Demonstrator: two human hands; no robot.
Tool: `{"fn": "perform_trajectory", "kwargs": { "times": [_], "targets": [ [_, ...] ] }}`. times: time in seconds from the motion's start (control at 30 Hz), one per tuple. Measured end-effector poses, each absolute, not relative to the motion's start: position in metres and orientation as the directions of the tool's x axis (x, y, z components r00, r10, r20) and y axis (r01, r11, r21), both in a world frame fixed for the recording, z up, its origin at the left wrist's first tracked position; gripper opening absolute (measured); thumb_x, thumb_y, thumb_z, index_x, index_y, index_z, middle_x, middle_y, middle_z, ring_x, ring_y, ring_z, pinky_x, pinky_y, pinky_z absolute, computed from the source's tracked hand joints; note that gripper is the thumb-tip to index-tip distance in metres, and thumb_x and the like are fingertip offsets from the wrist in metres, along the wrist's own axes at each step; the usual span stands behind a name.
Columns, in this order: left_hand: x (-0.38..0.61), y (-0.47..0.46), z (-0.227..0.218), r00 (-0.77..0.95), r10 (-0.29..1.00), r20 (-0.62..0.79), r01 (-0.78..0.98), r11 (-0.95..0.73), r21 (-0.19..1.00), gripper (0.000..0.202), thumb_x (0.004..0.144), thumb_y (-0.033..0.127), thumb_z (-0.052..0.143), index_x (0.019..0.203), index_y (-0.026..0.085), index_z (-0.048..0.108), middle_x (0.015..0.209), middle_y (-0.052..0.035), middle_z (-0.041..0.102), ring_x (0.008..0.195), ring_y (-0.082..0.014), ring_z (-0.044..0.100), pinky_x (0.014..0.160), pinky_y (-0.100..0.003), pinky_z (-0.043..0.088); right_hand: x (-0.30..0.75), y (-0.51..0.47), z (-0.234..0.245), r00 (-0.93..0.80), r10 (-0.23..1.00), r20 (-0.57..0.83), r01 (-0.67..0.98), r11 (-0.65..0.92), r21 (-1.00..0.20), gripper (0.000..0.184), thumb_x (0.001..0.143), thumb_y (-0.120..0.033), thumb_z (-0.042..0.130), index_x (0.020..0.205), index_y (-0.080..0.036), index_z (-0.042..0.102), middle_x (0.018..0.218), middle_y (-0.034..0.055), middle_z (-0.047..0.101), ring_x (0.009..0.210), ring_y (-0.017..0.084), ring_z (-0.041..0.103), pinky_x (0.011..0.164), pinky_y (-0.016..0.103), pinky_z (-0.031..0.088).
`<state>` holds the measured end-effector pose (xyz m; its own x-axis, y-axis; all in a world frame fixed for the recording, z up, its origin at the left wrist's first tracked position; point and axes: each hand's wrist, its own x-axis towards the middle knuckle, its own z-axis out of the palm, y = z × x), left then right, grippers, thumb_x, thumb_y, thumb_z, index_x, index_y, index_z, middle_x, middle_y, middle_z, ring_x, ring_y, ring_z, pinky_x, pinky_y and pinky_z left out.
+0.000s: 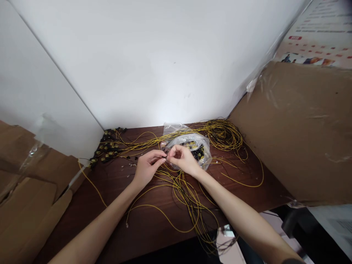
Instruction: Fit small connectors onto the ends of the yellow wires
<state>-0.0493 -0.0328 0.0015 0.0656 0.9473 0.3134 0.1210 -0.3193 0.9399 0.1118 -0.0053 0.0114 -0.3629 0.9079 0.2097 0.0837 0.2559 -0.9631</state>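
My left hand point(145, 167) and my right hand point(183, 159) meet over the middle of the table. Thumb and forefinger of each are pinched together, with a small dark piece point(165, 157) showing between the fingertips; it is too small to name. Just behind my right hand lies a clear plastic bag point(205, 142) holding several black and yellow parts, partly covered by that hand. Loose yellow and black wires point(189, 198) run from below my hands toward the table's front edge and hang over it.
A long bundle of yellow and black wires ends in a coil point(224, 135) at the back right. Black connectors with yellow parts point(108, 146) lie at the back left of the brown table point(90, 216). Cardboard stands at left point(33, 176) and right point(297, 135); a white wall point(154, 66) rises behind.
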Motion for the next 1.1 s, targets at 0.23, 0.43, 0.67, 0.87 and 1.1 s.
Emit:
{"fn": "perform_trajectory", "kwargs": {
  "times": [0.23,0.43,0.67,0.87,1.1],
  "targets": [
    [-0.050,-0.033,0.009,-0.036,0.970,0.240,0.063,-0.238,0.969,0.017,0.067,0.024,0.069,0.081,0.014,0.066,0.083,-0.0054,0.068,0.076,-0.0156,0.063,0.074,-0.029,0.052,0.114,-0.003,0.013,-0.352,0.918,0.184,0.101,0.233,-0.967,0.015,0.071,-0.028,0.064,0.078,-0.016,0.062,0.074,0.0030,0.064,0.067,0.013,0.059,0.066,0.026,0.047],
    [-0.049,-0.034,0.013,-0.074,0.976,0.207,0.029,-0.205,0.978,0.020,0.067,0.025,0.069,0.083,0.013,0.066,0.084,-0.0062,0.069,0.073,-0.0153,0.064,0.072,-0.028,0.053,0.117,-0.004,0.017,-0.348,0.914,0.208,0.248,0.304,-0.920,0.014,0.074,-0.028,0.060,0.074,-0.015,0.065,0.072,0.0041,0.067,0.064,0.014,0.060,0.063,0.026,0.046],
    [-0.049,-0.034,0.011,-0.059,0.977,0.205,0.023,-0.204,0.979,0.019,0.066,0.023,0.070,0.082,0.013,0.067,0.083,-0.0058,0.069,0.073,-0.0150,0.063,0.071,-0.027,0.052,0.115,-0.006,0.018,-0.362,0.910,0.203,0.258,0.307,-0.916,0.013,0.074,-0.026,0.059,0.071,-0.015,0.065,0.070,0.0041,0.067,0.062,0.014,0.059,0.061,0.026,0.045],
    [-0.048,-0.034,0.010,-0.026,0.977,0.212,0.034,-0.211,0.977,0.014,0.067,0.020,0.069,0.079,0.014,0.067,0.082,-0.0048,0.068,0.074,-0.0140,0.062,0.072,-0.026,0.051,0.115,-0.007,0.019,-0.373,0.908,0.192,0.267,0.303,-0.915,0.013,0.075,-0.026,0.059,0.072,-0.015,0.065,0.070,0.0041,0.067,0.062,0.013,0.059,0.061,0.026,0.045],
    [-0.048,-0.035,0.010,0.006,0.968,0.253,0.084,-0.252,0.964,0.014,0.069,0.022,0.067,0.081,0.015,0.068,0.083,-0.0050,0.068,0.075,-0.0146,0.062,0.071,-0.025,0.051,0.114,-0.008,0.020,-0.378,0.908,0.180,0.268,0.293,-0.918,0.015,0.075,-0.027,0.059,0.073,-0.014,0.065,0.070,0.0044,0.067,0.062,0.013,0.058,0.061,0.025,0.045]
  ]
}}
